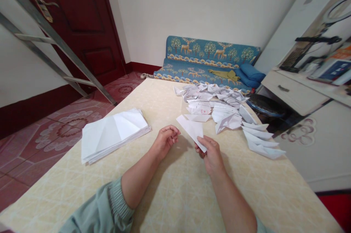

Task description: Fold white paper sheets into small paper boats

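We find the folded paper just below and right of the middle of the frame, a narrow wedge with its broad end pointing up toward the heap. The right hand grasps its lower tip, thumb on top and fingers underneath; we cannot tell whether the far end touches the table. The left hand, near it at the centre, is loosely curled and released, with nothing in it that we can see.

We judge the step in hand to be partway through folding: the sheet is already creased into a small shape, but not spread out like the boat-like pieces nearby. In our view, the next move calls for the left hand to take the free edge, so that both hands can line up and press a crease.

Farther out, we see the heap of folded papers above and right of the wedge, and a row of paper boats nested at the right. A stack of sheets lies at the left, its top sheet creased. Beyond the table, we see a patterned sofa at upper centre, and a ladder leaning before a dark red door at upper left.
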The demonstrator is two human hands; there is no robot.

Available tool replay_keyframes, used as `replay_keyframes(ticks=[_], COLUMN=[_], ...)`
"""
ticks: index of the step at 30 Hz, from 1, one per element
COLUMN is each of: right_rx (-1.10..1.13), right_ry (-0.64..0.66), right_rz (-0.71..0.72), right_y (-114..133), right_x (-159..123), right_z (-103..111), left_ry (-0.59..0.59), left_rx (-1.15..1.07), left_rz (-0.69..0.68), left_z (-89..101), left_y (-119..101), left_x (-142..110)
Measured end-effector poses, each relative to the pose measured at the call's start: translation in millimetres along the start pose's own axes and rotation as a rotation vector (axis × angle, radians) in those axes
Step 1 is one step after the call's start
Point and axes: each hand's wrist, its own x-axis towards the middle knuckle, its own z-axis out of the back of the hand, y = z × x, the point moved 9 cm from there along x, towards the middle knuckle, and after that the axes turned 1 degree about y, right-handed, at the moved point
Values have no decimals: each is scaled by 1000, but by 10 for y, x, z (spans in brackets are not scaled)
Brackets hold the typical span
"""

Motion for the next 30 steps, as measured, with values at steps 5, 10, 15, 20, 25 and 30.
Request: replay_keyframes(ticks=[5, 10, 15, 20, 25, 30], right_rx=[-23, -51, -105, -145, -219, -213], right_ry=[54, 123, 171, 210, 240, 205], right_rz=[-21, -27, -28, 16, 52, 13], right_y=[-29, -32, -57, -45, -9, -15], right_x=[-13, -33, -33, -25, -30, -43], right_z=[-53, -135, -179, -210, -249, -217], left_ry=[122, 127, 34, 132, 153, 39], left_rx=[181, 294, 315, 462, 506, 526], left_rz=[16, 42, 53, 54, 64, 39], left_z=[-189, -215, -99, -177, -209, -78], left_y=[57, 109, 131, 170, 181, 89], left_x=[-56, -73, -44, -58, -75, -51])
